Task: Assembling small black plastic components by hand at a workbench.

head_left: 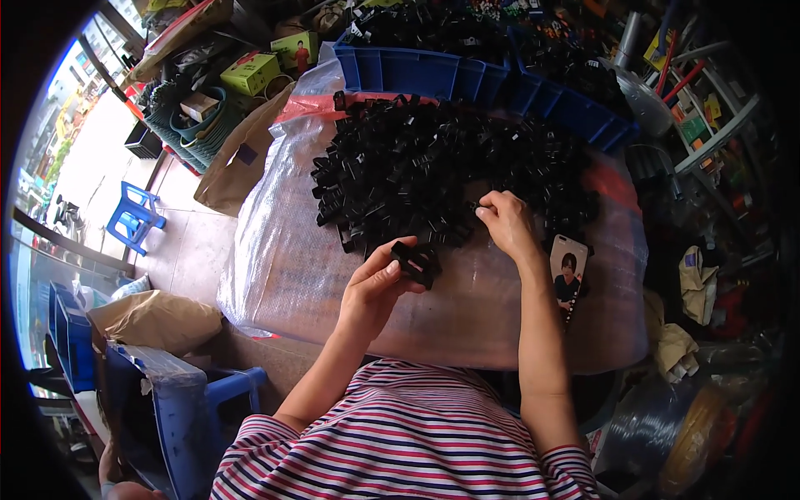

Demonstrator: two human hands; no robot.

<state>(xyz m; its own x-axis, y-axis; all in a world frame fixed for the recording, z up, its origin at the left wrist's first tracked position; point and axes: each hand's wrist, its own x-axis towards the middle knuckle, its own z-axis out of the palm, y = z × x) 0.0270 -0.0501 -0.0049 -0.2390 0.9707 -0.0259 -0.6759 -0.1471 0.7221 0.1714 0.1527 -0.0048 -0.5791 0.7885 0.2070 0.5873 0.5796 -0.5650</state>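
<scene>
Just short of the pile's near edge, your left hand (373, 283) is part closed around a black part (418, 265), thumb on one side and fingers on the other. The part's long axis seems to slant from far left to near right. Your right hand (510, 227) is farther out and to the right, bent at the wrist, its fingers curled with thumb and forefinger close together; you cannot tell from this view whether they pinch anything small. The part is to the near left of those fingertips, a short open gap between, and your left hand is the nearer one, holding it.

Beyond both hands, the pile of black parts (408, 158) crowds the far side, backed by a blue bin (417, 71). A phone (561, 254) lies just beside your right forearm, tightening that side. Toward your striped shirt (425, 425), the plastic sheet (467, 325) offers the most open room.
</scene>
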